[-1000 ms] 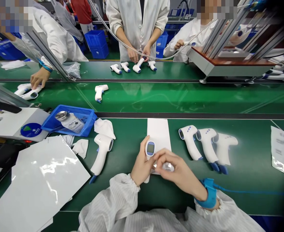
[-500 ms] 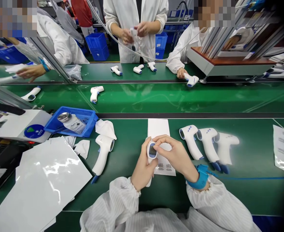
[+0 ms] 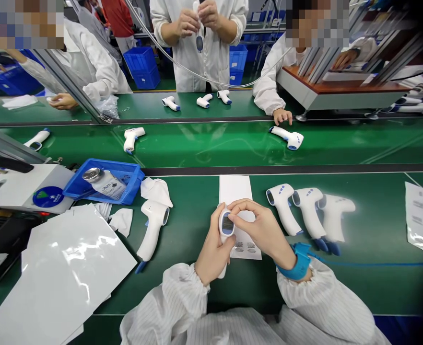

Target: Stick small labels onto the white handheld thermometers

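Over the white paper strip [image 3: 233,186], the left hand [image 3: 211,254] grips a white plastic thermometer [image 3: 226,233]. The right hand [image 3: 262,229], its grip unclear, apparently works the screen [image 3: 227,224]; continuing needs steadiness

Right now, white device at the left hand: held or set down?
Held: left hand wraps the white device; right hand fingers meet its screen.

Held thermometer [image 3: 227,231]: smooth plastic, soft sheen; screen [image 3: 228,222] glassy. Sheets [image 3: 71,273]: slick, high gloss. Tray [image 3: 136,188]: smooth plastic. Jar lid [image 3: 93,174]: shiny metal. Tissue [image 3: 121,222]: matt, creased. Sleeves [image 3: 171,297]: wrinkled, ribbed-looking cloth. Belt [image 3: 204,143]: glossy. Bench [image 3: 188,235]: smooth, duller. Post [image 3: 67,86]: satin metal.
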`<state>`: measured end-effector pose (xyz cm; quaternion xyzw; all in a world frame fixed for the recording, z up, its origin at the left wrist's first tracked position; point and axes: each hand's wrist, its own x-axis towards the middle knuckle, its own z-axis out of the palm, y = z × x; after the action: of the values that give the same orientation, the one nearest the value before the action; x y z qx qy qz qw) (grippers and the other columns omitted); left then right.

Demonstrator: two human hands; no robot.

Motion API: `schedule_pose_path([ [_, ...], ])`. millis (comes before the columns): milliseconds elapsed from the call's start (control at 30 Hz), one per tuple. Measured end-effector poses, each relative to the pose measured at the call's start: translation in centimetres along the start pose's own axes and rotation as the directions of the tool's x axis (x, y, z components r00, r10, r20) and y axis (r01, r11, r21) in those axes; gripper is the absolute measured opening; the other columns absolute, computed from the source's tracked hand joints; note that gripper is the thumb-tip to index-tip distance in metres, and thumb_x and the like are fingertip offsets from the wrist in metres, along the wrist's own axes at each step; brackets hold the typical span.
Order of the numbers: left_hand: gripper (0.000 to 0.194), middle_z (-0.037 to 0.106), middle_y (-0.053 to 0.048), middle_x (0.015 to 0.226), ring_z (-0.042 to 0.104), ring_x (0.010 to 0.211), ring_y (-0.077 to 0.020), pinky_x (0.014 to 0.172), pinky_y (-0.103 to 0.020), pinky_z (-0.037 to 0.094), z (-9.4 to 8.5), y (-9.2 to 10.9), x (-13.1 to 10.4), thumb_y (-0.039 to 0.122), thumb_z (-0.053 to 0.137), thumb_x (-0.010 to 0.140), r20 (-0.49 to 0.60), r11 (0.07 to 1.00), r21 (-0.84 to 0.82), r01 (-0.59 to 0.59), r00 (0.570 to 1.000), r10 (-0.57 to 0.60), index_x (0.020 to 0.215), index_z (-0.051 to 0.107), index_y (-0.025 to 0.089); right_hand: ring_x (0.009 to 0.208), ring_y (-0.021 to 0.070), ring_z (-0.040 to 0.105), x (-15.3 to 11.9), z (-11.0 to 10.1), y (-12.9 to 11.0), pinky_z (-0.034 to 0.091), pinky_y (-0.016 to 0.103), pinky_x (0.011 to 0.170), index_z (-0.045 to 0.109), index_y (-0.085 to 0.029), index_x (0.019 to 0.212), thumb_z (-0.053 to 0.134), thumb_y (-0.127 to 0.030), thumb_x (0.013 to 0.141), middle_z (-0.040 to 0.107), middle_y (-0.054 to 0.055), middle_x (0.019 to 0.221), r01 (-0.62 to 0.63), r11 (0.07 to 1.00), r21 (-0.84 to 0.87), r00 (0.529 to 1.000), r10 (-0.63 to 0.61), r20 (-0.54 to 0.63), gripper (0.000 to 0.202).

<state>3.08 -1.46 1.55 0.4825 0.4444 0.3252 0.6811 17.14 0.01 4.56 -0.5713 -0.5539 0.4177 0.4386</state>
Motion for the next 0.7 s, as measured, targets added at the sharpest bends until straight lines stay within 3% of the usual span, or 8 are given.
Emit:
schedule_pose_path([
  [300, 0.07, 0.044, -0.007, 0.134, 0.048, 0.054, -0.0056, 0.044, -0.021, 0.044, -0.1, 1.2, -0.5, 0.015, 0.048, 0.084, 0.041, 0.997, -0.065, 0.048, 0.998, -0.045, 0.145, 0.018, 0.035, 0.098, 0.0188, 0.063, 0.1, 0.1, 0.0, 0.045, 0.034, 0.093, 0.065, -0.022, 0.073, 0.065, -0.018, 0.078, 0.069, 0.001, 0.098, 0.005, 1.0, -0.001, 1.0, -0.005, -0.005, 0.007],
  [400, 0.062, 0.056, -0.004, 0.101, 0.046, 0.047, -0.0062, 0.044, -0.023, 0.043, -0.2, 1.3, -0.6, 0.026, 0.042, 0.09, 0.038, 0.991, -0.083, 0.108, 0.994, -0.105, 0.146, 0.017, 0.035, 0.098, 0.0188, 0.064, 0.1, 0.1, 0.1, 0.045, 0.034, 0.093, 0.065, -0.022, 0.073, 0.065, -0.018, 0.078, 0.069, 0.001, 0.097, 0.01, 1.0, -0.004, 1.0, -0.01, -0.009, 0.007],
  [500, 0.057, 0.051, 0.002, 0.078, 0.044, 0.042, -0.007, 0.043, -0.023, 0.042, -0.4, 0.9, -0.6, 0.032, 0.036, 0.094, 0.037, 0.987, -0.084, 0.139, 0.99, -0.137, 0.147, 0.015, 0.037, 0.097, 0.0192, 0.064, 0.1, 0.1, 0.0, 0.046, 0.035, 0.093, 0.064, -0.022, 0.072, 0.064, -0.019, 0.078, 0.069, 0.002, 0.097, 0.01, 1.0, -0.011, 1.0, -0.01, -0.012, 0.006],
  [600, 0.057, 0.051, 0.002, 0.079, 0.044, 0.042, -0.0072, 0.043, -0.023, 0.042, -0.4, 0.5, -0.5, 0.03, 0.035, 0.094, 0.022, 0.988, -0.095, 0.119, 0.993, -0.117, 0.147, 0.017, 0.038, 0.097, 0.02, 0.064, 0.1, 0.2, -0.1, 0.046, 0.036, 0.092, 0.064, -0.022, 0.072, 0.063, -0.019, 0.078, 0.069, 0.003, 0.096, 0.007, 1.0, -0.017, 1.0, -0.007, -0.016, 0.007],
  [700, 0.056, 0.056, -0.005, 0.103, 0.046, 0.043, -0.0064, 0.042, -0.024, 0.043, -0.3, 0.5, -0.5, 0.03, 0.036, 0.093, 0.001, 0.991, -0.097, 0.089, 0.996, -0.089, 0.146, 0.02, 0.038, 0.097, 0.0206, 0.064, 0.2, 0.3, -0.2, 0.046, 0.037, 0.092, 0.063, -0.022, 0.071, 0.063, -0.018, 0.077, 0.069, 0.003, 0.096, 0.008, 1.0, -0.025, 1.0, -0.009, -0.026, 0.007],
])
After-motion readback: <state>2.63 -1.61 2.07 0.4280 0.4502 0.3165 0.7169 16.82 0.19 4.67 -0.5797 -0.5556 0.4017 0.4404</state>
